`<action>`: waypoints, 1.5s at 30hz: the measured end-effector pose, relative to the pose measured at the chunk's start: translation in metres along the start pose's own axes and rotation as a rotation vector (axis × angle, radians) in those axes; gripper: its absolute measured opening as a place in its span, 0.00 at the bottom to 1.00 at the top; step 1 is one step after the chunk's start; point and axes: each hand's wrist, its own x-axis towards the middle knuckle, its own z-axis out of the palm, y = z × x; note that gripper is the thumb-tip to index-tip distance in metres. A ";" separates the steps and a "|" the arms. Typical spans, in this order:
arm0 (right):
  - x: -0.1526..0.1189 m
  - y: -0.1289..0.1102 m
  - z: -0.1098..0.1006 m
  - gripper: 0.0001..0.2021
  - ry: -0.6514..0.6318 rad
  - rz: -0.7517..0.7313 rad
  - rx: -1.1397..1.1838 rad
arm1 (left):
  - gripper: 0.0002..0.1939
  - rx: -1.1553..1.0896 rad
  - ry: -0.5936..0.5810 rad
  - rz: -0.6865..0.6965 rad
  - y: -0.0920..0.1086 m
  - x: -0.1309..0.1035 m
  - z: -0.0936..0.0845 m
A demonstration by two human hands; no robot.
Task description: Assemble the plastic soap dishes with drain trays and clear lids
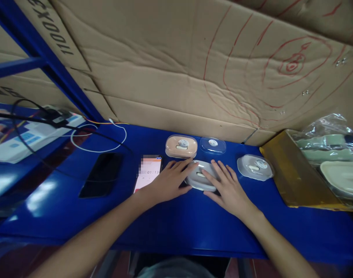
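In the middle of the blue table, a small grey box with a clear lid [200, 184] sits between my two hands. My left hand [172, 181] grips its left side, thumb at the near edge and fingers along the far edge. From the right, my right hand [227, 183] holds it, with fingers over the lid and thumb at the near side. A white oval piece [200, 175] shows at the lid's centre. Just behind lie a peach lidded box [176, 151] and a loose clear lid [215, 148] with a round label. A second grey lidded box [255, 166] stands to the right.
A lit phone [149, 173] showing a timer lies left of my hands, beside a dark phone [101, 175]. At right, a cardboard box [304, 181] holds green and cream parts and clear plastic. Cables and a power strip [34, 135] lie at left. Cardboard [153, 58] walls the back.
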 end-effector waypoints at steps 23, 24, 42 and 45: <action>0.030 0.072 0.035 0.28 0.107 0.212 0.141 | 0.22 -0.009 -0.005 0.017 -0.002 -0.001 -0.019; 0.027 0.071 0.034 0.27 0.127 0.206 0.119 | 0.23 -0.022 -0.017 0.017 -0.002 -0.001 -0.020; 0.015 0.018 0.011 0.31 0.128 -0.005 0.370 | 0.48 -0.203 -0.068 -0.153 0.003 0.005 -0.021; 0.016 0.012 0.013 0.32 0.120 -0.065 0.295 | 0.49 -0.202 -0.061 -0.140 0.003 0.004 -0.015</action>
